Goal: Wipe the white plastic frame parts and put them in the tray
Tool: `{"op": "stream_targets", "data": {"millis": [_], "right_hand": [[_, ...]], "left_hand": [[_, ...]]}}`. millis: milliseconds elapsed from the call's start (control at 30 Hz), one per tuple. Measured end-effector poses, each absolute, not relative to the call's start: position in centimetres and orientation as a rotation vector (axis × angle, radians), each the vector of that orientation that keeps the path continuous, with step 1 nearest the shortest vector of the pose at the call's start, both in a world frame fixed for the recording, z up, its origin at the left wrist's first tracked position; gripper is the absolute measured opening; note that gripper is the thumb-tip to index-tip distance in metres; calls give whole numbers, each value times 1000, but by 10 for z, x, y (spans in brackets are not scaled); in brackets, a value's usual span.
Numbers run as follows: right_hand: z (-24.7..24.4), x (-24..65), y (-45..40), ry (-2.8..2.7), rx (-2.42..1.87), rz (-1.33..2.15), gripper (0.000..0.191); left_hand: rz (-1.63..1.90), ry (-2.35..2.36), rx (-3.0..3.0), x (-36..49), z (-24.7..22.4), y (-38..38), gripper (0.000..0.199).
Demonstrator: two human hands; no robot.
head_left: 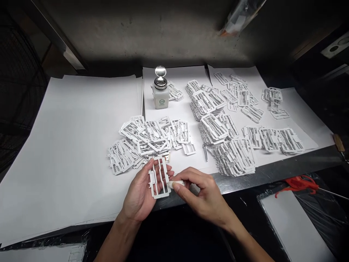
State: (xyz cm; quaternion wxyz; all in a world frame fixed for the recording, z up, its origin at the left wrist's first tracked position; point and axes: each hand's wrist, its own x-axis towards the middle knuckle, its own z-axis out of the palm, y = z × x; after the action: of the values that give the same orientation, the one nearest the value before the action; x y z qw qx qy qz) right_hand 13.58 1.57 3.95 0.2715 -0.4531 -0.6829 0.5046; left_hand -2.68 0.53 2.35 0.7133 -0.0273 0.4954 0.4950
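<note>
My left hand [141, 194] holds a white plastic frame [159, 178] with long slots, its fingers showing behind and through the openings. A small white wad [177, 183] is pinched in my right hand [203, 193], and its tip touches the frame's right edge. Just beyond my left hand lies a loose heap of similar white frames [152, 134]. Behind that heap stands a white bottle [161, 96] with its metal lid flipped up.
Stacked white frames [233, 156] fill the right side, with scattered ones [252, 113] behind. Tweezers or a small metal tool [205, 153] lie between the heaps. White paper sheets [76, 145] cover the table. An orange-red air gun [301, 183] is at the right front.
</note>
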Motion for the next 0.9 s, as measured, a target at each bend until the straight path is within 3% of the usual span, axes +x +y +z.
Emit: {"op": "stream_targets", "data": {"millis": [233, 500, 900], "right_hand": [[38, 122, 18, -1637, -1206, 1422, 11], [42, 134, 9, -1818, -1070, 1582, 9], [32, 131, 17, -1752, -1234, 1398, 12]], "left_hand": [[1158, 876, -87, -30, 13, 4, 24], [1235, 801, -189, -32, 8, 4, 25], [1158, 1010, -22, -28, 16, 3, 22]]}}
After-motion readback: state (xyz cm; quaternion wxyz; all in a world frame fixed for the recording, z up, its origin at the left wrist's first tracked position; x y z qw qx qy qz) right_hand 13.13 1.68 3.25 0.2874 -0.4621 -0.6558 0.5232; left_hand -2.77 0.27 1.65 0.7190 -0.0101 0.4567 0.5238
